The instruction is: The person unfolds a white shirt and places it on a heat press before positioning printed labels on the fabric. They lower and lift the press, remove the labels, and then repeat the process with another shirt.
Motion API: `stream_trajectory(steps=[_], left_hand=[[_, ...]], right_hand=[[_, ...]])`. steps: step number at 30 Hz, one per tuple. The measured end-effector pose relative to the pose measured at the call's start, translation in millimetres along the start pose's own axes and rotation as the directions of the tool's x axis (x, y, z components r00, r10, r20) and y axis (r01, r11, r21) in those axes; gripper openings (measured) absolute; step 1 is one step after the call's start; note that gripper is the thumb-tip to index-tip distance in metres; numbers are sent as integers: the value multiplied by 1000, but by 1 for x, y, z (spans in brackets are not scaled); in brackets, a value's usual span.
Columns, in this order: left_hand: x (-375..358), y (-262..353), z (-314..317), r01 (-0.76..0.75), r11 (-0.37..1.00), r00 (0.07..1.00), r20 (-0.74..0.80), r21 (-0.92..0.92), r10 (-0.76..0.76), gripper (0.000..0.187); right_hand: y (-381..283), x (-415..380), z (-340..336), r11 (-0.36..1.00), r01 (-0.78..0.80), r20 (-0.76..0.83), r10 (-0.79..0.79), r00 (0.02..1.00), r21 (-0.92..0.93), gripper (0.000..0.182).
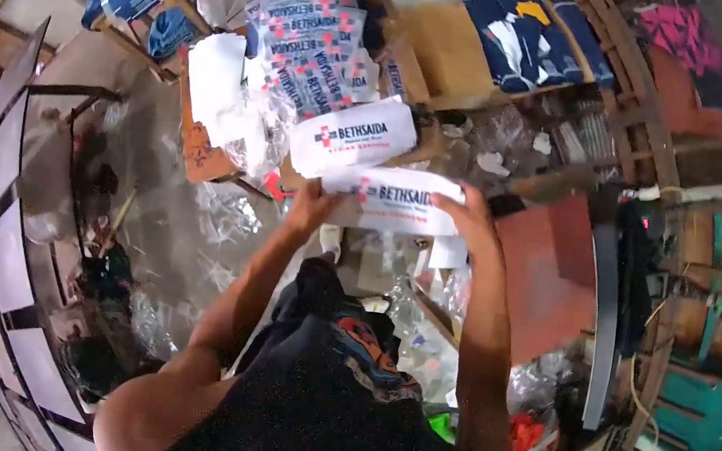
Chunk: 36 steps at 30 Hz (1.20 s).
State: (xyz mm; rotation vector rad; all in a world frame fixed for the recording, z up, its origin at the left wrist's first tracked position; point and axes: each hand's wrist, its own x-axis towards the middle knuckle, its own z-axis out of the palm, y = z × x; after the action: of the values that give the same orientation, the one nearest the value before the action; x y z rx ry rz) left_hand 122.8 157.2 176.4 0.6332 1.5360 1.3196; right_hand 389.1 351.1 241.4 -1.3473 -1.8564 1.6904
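Note:
Between my two hands is a white printed piece [395, 195], lettered "BETHSAIDA" in dark print with a red cross mark. My left hand [315, 205] is closed on its left end, and my right hand [473, 221] grips the right end, its fingers reaching over the face. Just beyond lies a similar white piece [355, 137] with the same print. Behind that, a pile of printed clear packets [313, 55] covers the board, with plain white sheets [217, 77] at its left.
Dark blue garments [515, 46] lie on the brown table [420, 44] at the back right. A reddish board [544, 275] stands to my right. Crumpled clear plastic [225, 212] litters the floor. A dark metal frame with pale panels [9, 214] runs along the left.

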Motion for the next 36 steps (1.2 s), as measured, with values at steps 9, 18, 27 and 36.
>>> stream_trajectory(steps=[9, 18, 27, 36], left_hand=[[87, 9, -67, 154, 790, 945, -321, 593, 56, 34], [63, 79, -38, -117, 530, 988, 47, 840, 145, 63], [121, 32, -28, -222, 239, 960, 169, 945, 224, 126], [70, 53, -36, -402, 492, 830, 80, 772, 553, 83]], right_hand=[[15, 188, 61, 957, 162, 153, -128, 980, -242, 64], [-54, 144, 95, 479, 553, 402, -386, 830, -682, 108], [-44, 169, 127, 246, 631, 606, -176, 776, -736, 101], [-164, 110, 105, 870, 460, 555, -297, 777, -179, 35]])
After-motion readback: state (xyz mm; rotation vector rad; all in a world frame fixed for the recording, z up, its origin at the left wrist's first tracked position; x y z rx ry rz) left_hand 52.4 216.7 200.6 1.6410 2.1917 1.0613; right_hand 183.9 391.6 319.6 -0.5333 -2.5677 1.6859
